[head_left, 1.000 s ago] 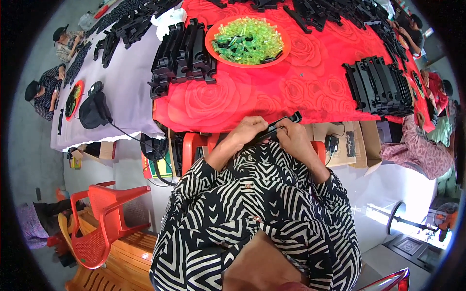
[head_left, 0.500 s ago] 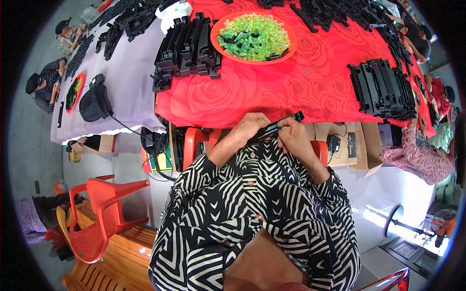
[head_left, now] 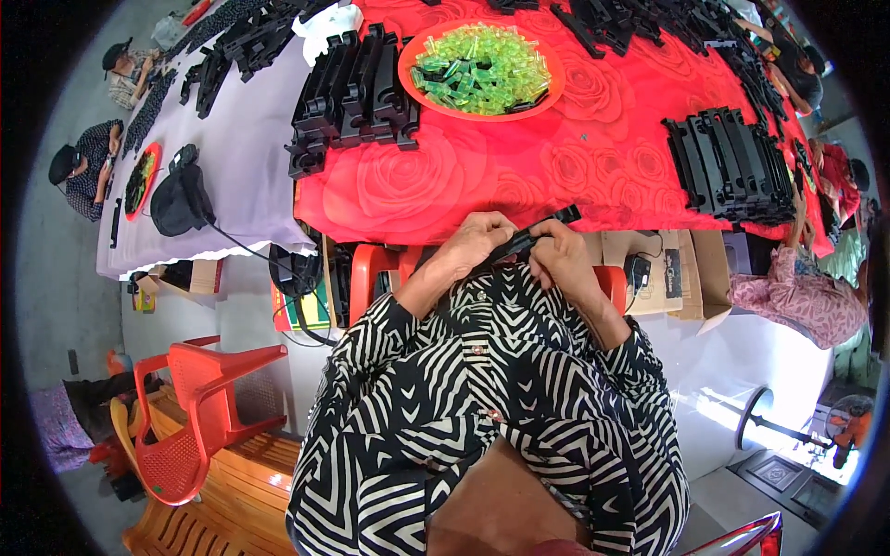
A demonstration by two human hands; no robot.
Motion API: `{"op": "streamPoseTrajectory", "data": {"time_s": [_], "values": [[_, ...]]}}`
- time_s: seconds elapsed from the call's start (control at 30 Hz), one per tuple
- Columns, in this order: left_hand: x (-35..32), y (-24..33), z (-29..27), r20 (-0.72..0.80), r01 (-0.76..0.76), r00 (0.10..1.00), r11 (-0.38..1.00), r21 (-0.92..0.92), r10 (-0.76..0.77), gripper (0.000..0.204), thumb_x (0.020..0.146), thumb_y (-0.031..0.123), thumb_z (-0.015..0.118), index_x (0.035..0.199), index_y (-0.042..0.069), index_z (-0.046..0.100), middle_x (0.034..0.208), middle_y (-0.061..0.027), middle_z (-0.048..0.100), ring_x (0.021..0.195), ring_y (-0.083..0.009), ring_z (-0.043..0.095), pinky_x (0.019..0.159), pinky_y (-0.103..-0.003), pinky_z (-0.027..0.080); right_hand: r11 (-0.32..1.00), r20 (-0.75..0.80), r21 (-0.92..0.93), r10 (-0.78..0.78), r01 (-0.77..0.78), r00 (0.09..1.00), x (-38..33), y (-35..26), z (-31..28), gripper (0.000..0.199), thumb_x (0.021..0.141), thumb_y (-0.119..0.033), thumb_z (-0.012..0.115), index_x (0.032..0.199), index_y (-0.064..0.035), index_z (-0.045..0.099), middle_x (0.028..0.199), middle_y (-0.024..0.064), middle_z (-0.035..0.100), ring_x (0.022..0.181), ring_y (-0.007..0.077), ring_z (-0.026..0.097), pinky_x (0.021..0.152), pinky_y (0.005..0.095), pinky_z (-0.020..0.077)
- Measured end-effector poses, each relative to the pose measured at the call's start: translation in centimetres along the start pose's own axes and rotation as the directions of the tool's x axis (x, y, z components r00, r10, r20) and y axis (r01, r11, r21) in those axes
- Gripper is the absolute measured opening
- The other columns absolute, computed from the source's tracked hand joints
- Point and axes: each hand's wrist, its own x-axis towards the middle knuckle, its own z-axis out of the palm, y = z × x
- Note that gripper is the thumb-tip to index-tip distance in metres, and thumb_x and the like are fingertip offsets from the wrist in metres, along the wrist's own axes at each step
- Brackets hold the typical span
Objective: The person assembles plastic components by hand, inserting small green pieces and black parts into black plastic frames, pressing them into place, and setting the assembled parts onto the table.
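Just off the near edge of the red table, both my hands are closed around a long black plastic part (head_left: 524, 239). My left hand (head_left: 482, 243) grips its lower left stretch. Farther up, my right hand (head_left: 560, 252) pinches it, and its far end sticks out beyond the fingers, tilted up to the right. Fingers cover much of the part. Ahead on the table stands an orange-red bowl (head_left: 408, 76) filled with small clear yellow-green pieces (head_left: 487, 60), with some black pieces among them.
Black plastic parts (head_left: 357, 93) stand in a row left of the bowl; another row (head_left: 728, 167) lies at the table's right. The red flowered tablecloth (head_left: 408, 190) meets a pale purple one (head_left: 250, 157) with a black bag (head_left: 181, 199). A red chair (head_left: 199, 408) stands left; other people sit around.
My hands stay on the black part, which sits slightly higher now. My right hand has shifted a little upward along it. The view has moved only slightly.
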Motion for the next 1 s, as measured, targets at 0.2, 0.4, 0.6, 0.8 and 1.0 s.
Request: {"op": "streamPoseTrajectory", "data": {"time_s": [0.2, 0.4, 0.6, 0.8, 1.0], "values": [[0.3, -0.2, 0.2, -0.009, -0.022, 1.000, 0.999, 0.033, 0.022, 0.015, 0.082, 0.008, 0.051, 0.087, -0.005, 0.059, 0.072, -0.0065, 0.058, 0.060, -0.0125, 0.055, 0.056, -0.024, 0.045, 0.996, -0.006, 0.091, 0.000, 0.000, 1.000, 0.3, 0.3, -0.4, 0.018, 0.076, -0.005, 0.048, 0.091, 0.0050, 0.050, 0.054, 0.0044, 0.052, 0.037, 0.0075, 0.043, 0.033, 0.0195, 0.0321], [0.5, 0.0, -0.6, 0.065, 0.050, 0.997, 0.982, -0.180, -0.038, 0.015, 0.081, 0.007, 0.053, 0.089, -0.005, 0.058, 0.072, -0.0072, 0.059, 0.061, -0.0127, 0.057, 0.055, -0.023, 0.046, 0.983, 0.062, -0.170, -0.054, 0.064, 0.997, 0.1, -0.6, -0.9, 0.025, 0.076, -0.007, 0.052, 0.099, 0.0033, 0.049, 0.055, 0.0051, 0.052, 0.039, 0.0118, 0.046, 0.038, 0.0234, 0.0353], [-0.2, 1.3, -0.1, -0.116, -0.020, 0.993, 0.982, -0.186, -0.002, 0.018, 0.076, 0.003, 0.059, 0.092, -0.005, 0.057, 0.077, -0.0083, 0.060, 0.067, -0.0136, 0.057, 0.059, -0.023, 0.046, 0.542, -0.117, -0.820, -0.475, 0.185, 0.872, -0.3, -2.0, 1.3, 0.040, 0.070, -0.025, 0.062, 0.100, -0.0012, 0.049, 0.074, 0.0169, 0.058, 0.063, 0.0332, 0.058, 0.057, 0.0423, 0.0457], [0.2, 0.8, 0.0, -0.182, -0.042, 0.983, 0.987, -0.152, 0.014, 0.019, 0.074, 0.003, 0.062, 0.092, -0.005, 0.057, 0.078, -0.0089, 0.059, 0.066, -0.0143, 0.056, 0.059, -0.024, 0.046, 0.433, -0.007, -0.857, -0.551, 0.279, 0.834, 0.1, -1.8, 2.5, 0.041, 0.064, -0.027, 0.070, 0.091, -0.0042, 0.049, 0.086, 0.0138, 0.050, 0.075, 0.0322, 0.055, 0.057, 0.0416, 0.0441], [-0.5, 0.7, 0.4, -0.199, -0.113, 0.975, 0.991, -0.074, 0.097, 0.013, 0.076, 0.005, 0.061, 0.086, -0.001, 0.055, 0.072, -0.0038, 0.054, 0.065, -0.0106, 0.050, 0.057, -0.023, 0.041, 0.413, -0.039, -0.870, -0.603, 0.270, 0.797, 0.4, -1.2, 3.1, 0.036, 0.063, -0.022, 0.069, 0.088, -0.0044, 0.049, 0.085, 0.0140, 0.046, 0.076, 0.0335, 0.052, 0.057, 0.0422, 0.0435]]}}
